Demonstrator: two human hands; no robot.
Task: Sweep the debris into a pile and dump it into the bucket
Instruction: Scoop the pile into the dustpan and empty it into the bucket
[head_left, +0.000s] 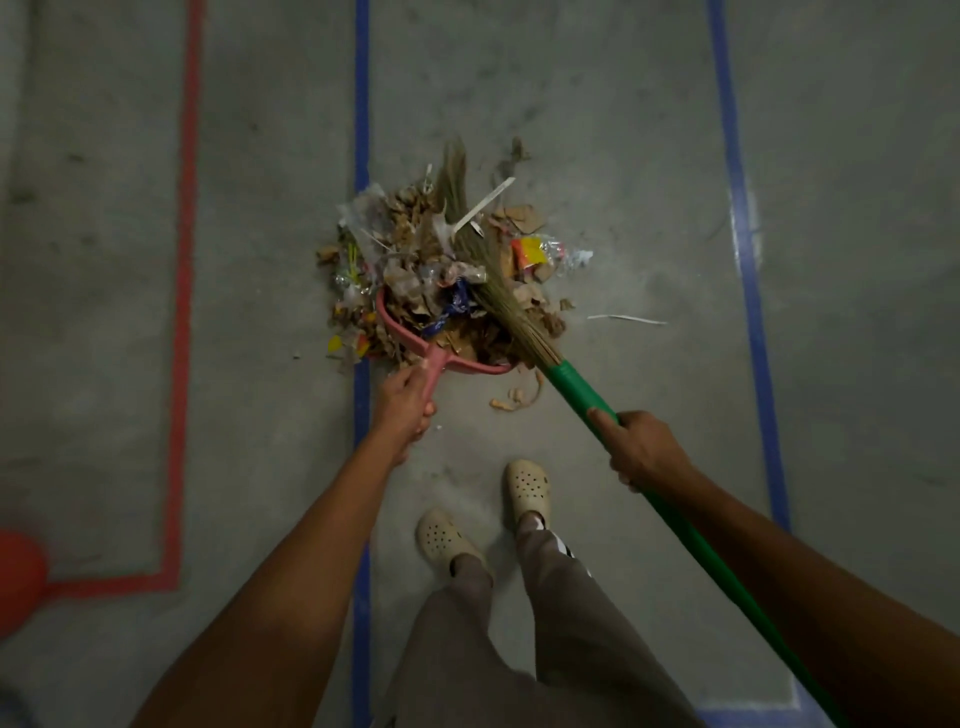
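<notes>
Debris pile (441, 260): on the floor (623, 130), partly over the pink dustpan (397, 332); left grip (408, 397) curled round the pan handle; right grip (641, 449) curled round the green broom (576, 389) shaft, bristles across the heap. Risks: heaped pan likely spills when lifted; scraps (514, 402) behind the pan and white strip (626, 318) may be missed. Floor: grey concrete, red tape line (184, 260) and blue tape lines (361, 130); orange round object (18, 577) at left edge, perhaps the bucket.

Person: arms bare from left hand (405, 400) and right hand (644, 448) upward, loose taupe trousers (561, 629), cream perforated clogs (527, 486) (round holes across the toes).
</notes>
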